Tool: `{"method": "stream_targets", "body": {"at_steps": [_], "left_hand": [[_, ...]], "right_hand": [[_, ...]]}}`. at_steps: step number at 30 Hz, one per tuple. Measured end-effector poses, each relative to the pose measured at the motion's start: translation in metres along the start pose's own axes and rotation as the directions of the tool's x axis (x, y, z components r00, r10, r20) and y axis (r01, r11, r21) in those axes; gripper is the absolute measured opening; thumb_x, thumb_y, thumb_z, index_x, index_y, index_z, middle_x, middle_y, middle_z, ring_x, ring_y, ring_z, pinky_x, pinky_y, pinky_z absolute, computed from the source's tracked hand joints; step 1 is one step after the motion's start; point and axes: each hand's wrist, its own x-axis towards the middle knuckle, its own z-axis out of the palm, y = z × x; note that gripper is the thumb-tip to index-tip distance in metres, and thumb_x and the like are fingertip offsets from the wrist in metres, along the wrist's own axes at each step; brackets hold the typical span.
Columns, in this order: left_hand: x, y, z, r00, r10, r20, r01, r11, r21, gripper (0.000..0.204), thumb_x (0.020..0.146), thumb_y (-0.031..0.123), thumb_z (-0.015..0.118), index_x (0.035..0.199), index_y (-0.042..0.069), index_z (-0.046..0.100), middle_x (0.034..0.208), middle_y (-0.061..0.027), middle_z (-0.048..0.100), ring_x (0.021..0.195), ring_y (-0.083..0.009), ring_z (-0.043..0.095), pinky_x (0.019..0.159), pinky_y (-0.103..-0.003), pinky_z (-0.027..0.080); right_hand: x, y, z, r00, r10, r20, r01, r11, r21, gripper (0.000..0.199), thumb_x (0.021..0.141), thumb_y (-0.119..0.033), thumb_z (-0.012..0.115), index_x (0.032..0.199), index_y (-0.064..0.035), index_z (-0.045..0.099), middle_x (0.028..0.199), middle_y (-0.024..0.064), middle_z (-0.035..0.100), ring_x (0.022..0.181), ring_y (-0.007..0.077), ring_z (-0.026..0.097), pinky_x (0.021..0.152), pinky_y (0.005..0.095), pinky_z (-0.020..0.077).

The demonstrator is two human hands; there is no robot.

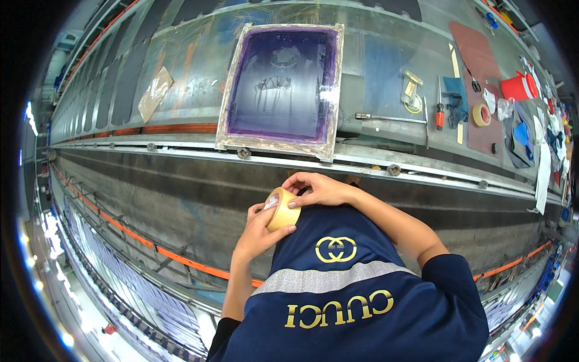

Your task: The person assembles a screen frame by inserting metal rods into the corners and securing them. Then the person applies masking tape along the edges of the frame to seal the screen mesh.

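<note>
A roll of yellow tape (284, 217) is held in front of my body, below the table's near edge. My left hand (256, 232) grips it, with the fingers at its core and the thumb on its outer face. The fingers of my right hand (313, 188) are bent at the top of the roll, the thumb pressed against the tape's surface. Whether a tape end is pinched there I cannot make out. Beyond my hands, a framed printing screen (282, 90) with a purple border lies on the table, its near edge at the rail.
A metal rail (362, 168) with round knobs runs along the table's near side. To the right lie a metal rod tool (392, 118), a red-handled screwdriver (439, 116), scissors (474, 83), another tape roll (481, 114) and a red bucket (519, 87). A brown sheet (155, 95) lies left.
</note>
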Motion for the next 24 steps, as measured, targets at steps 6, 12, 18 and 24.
{"method": "stream_targets", "body": {"at_steps": [6, 12, 18, 24], "left_hand": [[0.014, 0.034, 0.021, 0.998, 0.022, -0.051, -0.008, 0.967, 0.256, 0.040, 0.085, 0.041, 0.076, 0.099, 0.005, 0.067, 0.093, -0.0160, 0.071, 0.097, -0.0307, 0.064, 0.106, -0.050, 0.028], [0.041, 0.025, 0.005, 0.997, 0.042, 0.069, -0.062, 0.946, 0.319, 0.039, 0.086, 0.041, 0.075, 0.098, 0.005, 0.067, 0.095, -0.0173, 0.071, 0.098, -0.0317, 0.065, 0.107, -0.050, 0.028], [0.063, -0.011, -0.043, 0.988, 0.155, 0.025, -0.153, 0.918, 0.365, 0.043, 0.086, 0.042, 0.075, 0.104, 0.003, 0.069, 0.096, -0.0157, 0.072, 0.098, -0.0313, 0.066, 0.107, -0.050, 0.030], [0.067, -0.045, -0.075, 0.999, 0.025, 0.036, -0.034, 0.959, 0.282, 0.042, 0.087, 0.039, 0.075, 0.110, 0.005, 0.069, 0.096, -0.0127, 0.072, 0.097, -0.0279, 0.066, 0.106, -0.048, 0.030]], "right_hand": [[-0.012, 0.013, -0.014, 1.000, 0.006, -0.014, -0.006, 0.999, 0.038, 0.034, 0.087, -0.015, 0.081, 0.114, -0.0012, 0.065, 0.101, 0.0023, 0.066, 0.095, 0.0095, 0.060, 0.085, 0.0247, 0.0522], [-0.010, 0.013, -0.017, 0.991, 0.004, -0.134, 0.016, 0.989, 0.147, 0.028, 0.087, -0.009, 0.080, 0.109, -0.0015, 0.065, 0.092, -0.0008, 0.062, 0.085, 0.0059, 0.057, 0.078, 0.0214, 0.0499], [0.050, 0.016, -0.003, 0.947, -0.126, -0.294, 0.204, 0.946, 0.250, 0.035, 0.084, -0.010, 0.083, 0.112, -0.0016, 0.063, 0.086, -0.0015, 0.059, 0.081, 0.0067, 0.057, 0.074, 0.0219, 0.0501], [0.087, -0.004, 0.013, 0.922, -0.086, -0.378, 0.126, 0.989, 0.082, 0.044, 0.084, -0.011, 0.082, 0.122, 0.0001, 0.063, 0.095, 0.0039, 0.066, 0.089, 0.0097, 0.063, 0.080, 0.0240, 0.0528]]}}
